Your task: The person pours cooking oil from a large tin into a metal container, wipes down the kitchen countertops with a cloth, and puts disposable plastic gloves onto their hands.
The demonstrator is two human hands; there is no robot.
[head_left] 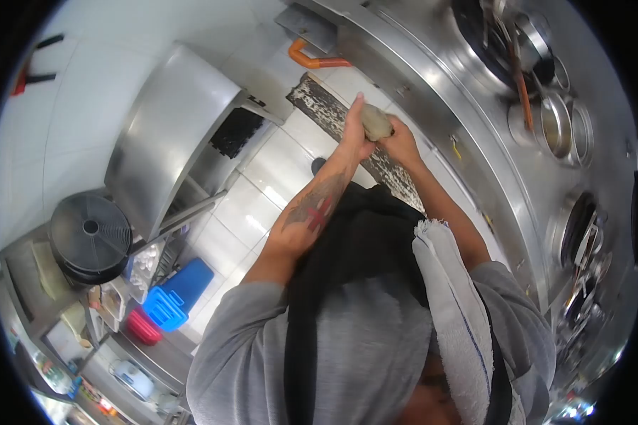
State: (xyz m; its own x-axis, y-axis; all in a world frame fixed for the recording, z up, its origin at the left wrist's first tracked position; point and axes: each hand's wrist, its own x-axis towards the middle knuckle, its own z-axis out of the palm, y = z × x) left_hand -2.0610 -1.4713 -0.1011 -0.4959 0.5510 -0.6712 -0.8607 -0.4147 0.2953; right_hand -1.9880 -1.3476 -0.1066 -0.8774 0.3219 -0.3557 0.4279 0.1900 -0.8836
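Out in front of me, both hands meet around a pale grey-green lump [376, 122], whose kind I cannot make out; it may be a bunched cloth. My left hand [356, 129] presses along its left side, thumb pointing up and away. Closed on its lower right edge is my right hand [400, 143]. Below the hands, a worn, speckled dark mat or board [319, 100] lies on the white tiled floor [259, 166]. A white towel [450, 304] hangs over my right shoulder.
A steel counter [432, 71] with pans and pots [556, 126] runs along the right. An orange pipe [312, 58] stands ahead. To the left are a steel hood-like unit [174, 120], a round fan-like guard [91, 227] and blue bins [181, 297].
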